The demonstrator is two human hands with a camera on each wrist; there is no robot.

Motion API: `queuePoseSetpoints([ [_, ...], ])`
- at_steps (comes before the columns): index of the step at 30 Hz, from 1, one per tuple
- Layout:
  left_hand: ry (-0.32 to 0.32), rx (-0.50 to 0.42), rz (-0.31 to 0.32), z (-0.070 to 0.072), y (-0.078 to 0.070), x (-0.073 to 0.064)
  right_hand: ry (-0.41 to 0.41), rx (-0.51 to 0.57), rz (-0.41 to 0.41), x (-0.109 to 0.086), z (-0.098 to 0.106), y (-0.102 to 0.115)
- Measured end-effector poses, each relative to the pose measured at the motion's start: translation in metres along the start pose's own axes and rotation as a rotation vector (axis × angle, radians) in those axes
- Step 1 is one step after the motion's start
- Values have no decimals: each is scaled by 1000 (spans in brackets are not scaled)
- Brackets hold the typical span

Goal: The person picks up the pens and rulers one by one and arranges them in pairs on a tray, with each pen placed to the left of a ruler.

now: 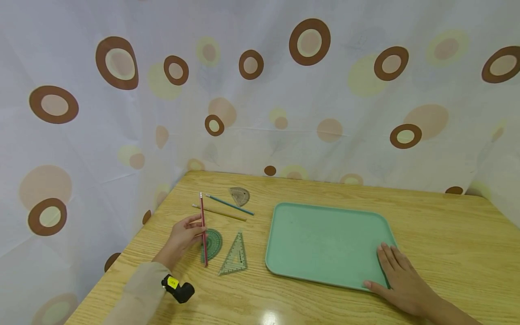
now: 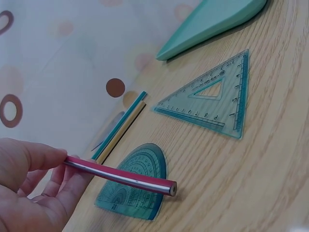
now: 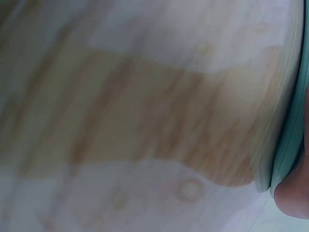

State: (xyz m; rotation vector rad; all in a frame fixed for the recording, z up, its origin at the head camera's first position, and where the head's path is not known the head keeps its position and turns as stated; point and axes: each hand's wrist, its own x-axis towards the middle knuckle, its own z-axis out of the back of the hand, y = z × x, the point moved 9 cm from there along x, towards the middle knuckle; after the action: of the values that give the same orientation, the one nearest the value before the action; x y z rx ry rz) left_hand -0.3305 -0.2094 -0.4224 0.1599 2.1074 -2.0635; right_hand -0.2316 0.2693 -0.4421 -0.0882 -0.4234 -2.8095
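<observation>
My left hand pinches a red pencil between thumb and fingers, over a green protractor. In the left wrist view the pencil's flat end points to the right, above the same protractor. A clear set square lies just right of it. Beyond the hand are a blue pencil, a yellowish pencil and a smaller clear protractor. With fingers extended, my right hand rests on the near right corner of a green tray. The right wrist view catches only a fingertip at the tray's rim.
All of this lies on a wooden table. A patterned cloth hangs along its back and sides. A black wrist camera is strapped to my left sleeve.
</observation>
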Motion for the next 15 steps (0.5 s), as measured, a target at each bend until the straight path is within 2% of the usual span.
queuePoseSetpoints([
  [10,3,-49,-37,-9,-5,1,12,10,-4,0,1,2],
  [15,1,-35,-46,-12,-6,0,11,2,-1,0,1,2],
])
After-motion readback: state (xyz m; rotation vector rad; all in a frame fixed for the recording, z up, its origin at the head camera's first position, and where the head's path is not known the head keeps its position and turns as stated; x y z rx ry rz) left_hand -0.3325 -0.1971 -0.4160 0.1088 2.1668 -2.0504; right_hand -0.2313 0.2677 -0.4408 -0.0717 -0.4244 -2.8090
